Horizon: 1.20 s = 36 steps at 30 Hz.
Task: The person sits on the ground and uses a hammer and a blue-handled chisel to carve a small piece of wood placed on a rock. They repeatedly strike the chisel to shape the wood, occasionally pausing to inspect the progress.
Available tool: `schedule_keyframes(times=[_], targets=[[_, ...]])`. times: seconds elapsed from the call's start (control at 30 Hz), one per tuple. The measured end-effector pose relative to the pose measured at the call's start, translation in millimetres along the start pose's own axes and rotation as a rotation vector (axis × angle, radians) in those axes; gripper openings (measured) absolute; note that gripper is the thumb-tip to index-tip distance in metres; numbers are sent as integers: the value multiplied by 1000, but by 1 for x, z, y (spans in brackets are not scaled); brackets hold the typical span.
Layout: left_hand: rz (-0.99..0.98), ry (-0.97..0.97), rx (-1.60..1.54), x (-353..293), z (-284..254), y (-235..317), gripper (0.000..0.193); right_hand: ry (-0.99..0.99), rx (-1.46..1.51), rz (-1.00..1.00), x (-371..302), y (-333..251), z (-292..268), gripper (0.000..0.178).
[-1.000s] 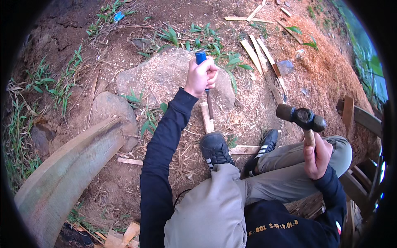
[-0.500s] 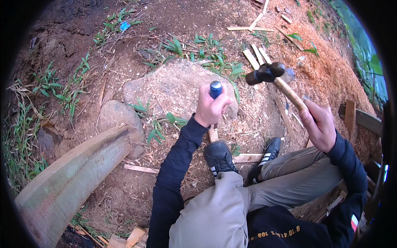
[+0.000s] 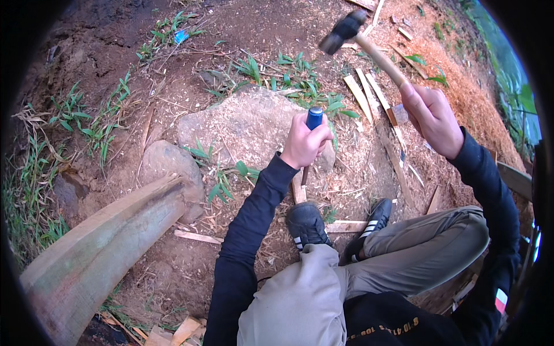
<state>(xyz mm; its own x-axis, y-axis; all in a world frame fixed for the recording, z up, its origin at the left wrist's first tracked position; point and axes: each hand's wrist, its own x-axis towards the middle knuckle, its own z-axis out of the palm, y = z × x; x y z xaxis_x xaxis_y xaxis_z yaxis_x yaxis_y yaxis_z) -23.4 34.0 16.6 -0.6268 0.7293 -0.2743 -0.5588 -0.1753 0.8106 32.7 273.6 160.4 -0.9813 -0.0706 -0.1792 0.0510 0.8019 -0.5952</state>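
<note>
hammer lifted, chisel in the left fist

half a second ago the hammer showed its head just right of the large stone; now it is higher and farther out. the right hand grasps the end of its shaft, which runs up and leftward to the head. the left hand remains clenched round the blue-handled chisel, whose blade now shows more below the fist. the chisel's long axis runs near to far with a slight rightward lean, handle end away from the person, blade pointing back toward the dark shoe. its tip is at the small wood strip before the toe; whether they touch cannot be told.
</note>
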Motion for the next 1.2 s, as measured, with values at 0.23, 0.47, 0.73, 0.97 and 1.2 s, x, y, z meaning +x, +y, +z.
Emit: schedule_keyframes(times=[0.23, 0.47, 0.73, 0.97, 1.2], targets=[[37, 3, 76, -1, -2, -4, 22, -52, 192, 272, 20, 3, -18, 56], [25, 26, 74, -5, 0, -5, 21, -82, 7, 179, 28, 3, -24, 61], [50, 29, 96, -2, -4, -14, 17, -6, 272, 325, 28, -5, -28, 55], [22, 50, 108, -2, -7, -14, 20, -178, 332, 235, 28, -4, -36, 40], [74, 74, 230, -2, -12, -18, 18, -128, -95, 242, 25, 3, -16, 59]])
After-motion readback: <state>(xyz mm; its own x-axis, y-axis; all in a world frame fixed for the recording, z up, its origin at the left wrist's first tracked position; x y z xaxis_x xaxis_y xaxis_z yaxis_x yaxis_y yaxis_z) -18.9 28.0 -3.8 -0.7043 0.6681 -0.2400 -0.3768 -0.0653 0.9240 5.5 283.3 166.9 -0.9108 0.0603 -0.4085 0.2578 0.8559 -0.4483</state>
